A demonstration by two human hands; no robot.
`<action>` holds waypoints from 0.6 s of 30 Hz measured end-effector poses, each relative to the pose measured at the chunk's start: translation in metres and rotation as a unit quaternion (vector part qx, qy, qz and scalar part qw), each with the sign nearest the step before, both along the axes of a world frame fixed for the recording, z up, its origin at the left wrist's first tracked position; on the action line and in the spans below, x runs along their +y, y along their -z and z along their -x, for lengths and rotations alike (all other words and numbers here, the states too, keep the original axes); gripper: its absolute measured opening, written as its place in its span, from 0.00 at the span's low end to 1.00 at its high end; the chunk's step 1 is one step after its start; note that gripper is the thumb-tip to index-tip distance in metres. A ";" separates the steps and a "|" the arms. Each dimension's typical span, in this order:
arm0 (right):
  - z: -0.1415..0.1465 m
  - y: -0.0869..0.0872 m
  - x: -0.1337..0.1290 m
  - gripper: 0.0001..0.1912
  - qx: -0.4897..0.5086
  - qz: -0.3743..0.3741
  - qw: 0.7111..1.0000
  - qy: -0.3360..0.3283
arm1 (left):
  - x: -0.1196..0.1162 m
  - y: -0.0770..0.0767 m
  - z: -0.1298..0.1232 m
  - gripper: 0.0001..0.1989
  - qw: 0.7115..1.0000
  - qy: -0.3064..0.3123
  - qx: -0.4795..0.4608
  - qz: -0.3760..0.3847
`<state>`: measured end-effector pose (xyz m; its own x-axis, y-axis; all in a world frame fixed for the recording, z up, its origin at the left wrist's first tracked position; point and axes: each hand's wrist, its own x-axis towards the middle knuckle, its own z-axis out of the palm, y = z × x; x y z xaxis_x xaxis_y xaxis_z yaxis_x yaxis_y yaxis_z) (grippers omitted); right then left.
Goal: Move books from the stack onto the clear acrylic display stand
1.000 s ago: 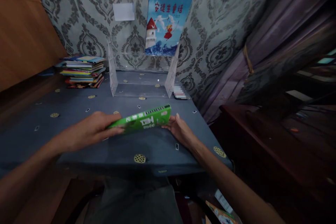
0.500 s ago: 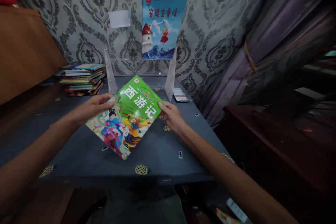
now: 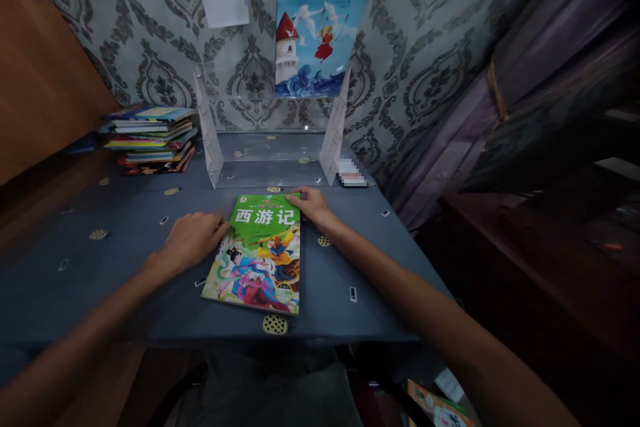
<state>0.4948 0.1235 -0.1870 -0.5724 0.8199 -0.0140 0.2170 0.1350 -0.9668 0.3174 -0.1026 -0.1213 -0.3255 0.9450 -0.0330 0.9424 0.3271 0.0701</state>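
Note:
A green picture book (image 3: 260,257) with white characters lies near the front of the blue-grey tablecloth, its cover up. My left hand (image 3: 195,237) is at its left edge, fingers bent together against the cover's side. At the upper right corner my right hand (image 3: 311,205) pinches the book between thumb and fingers. Behind the book stands a clear acrylic stand (image 3: 273,175). A blue book (image 3: 317,33) shows upright above the stand, in front of the patterned wall.
A stack of books (image 3: 153,137) sits at the back left of the table (image 3: 125,287). Right of the stand lies a small pixelated object (image 3: 353,173). A white card (image 3: 225,7) is on the wall. Purple curtains (image 3: 450,127) hang at the right.
The green book has come down and turned from a tilted pose to nearly straight, with both hands at its sides. The view has tipped slightly downward.

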 end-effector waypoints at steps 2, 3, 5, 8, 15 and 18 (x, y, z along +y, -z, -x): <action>-0.008 -0.006 -0.002 0.11 -0.060 -0.102 0.993 0.018 | 0.013 0.006 -0.004 0.16 0.998 0.047 0.004 -0.045; -0.011 -0.010 -0.005 0.13 -0.103 -0.176 0.979 0.029 | 0.020 0.012 -0.005 0.16 0.995 0.072 -0.008 -0.067; -0.015 -0.016 -0.016 0.14 -0.182 -0.327 0.927 0.027 | 0.032 0.027 -0.002 0.16 0.989 0.106 -0.031 -0.101; -0.004 -0.021 -0.044 0.17 -0.173 -0.413 0.888 -0.107 | 0.043 0.049 0.009 0.15 0.981 0.122 -0.081 -0.130; 0.034 -0.013 -0.077 0.36 -0.093 -0.409 0.855 -0.304 | 0.042 0.067 0.027 0.16 0.959 0.130 -0.168 -0.185; 0.024 -0.007 -0.062 0.34 -0.112 -0.399 0.859 -0.301 | 0.042 0.067 0.025 0.12 0.963 0.122 -0.153 -0.187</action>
<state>0.4705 0.0618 -0.1803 -0.9519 0.1765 0.2505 0.0442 0.8881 -0.4575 0.2929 -0.0610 -0.1879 -0.1217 0.9566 0.2649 0.9048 -0.0028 0.4259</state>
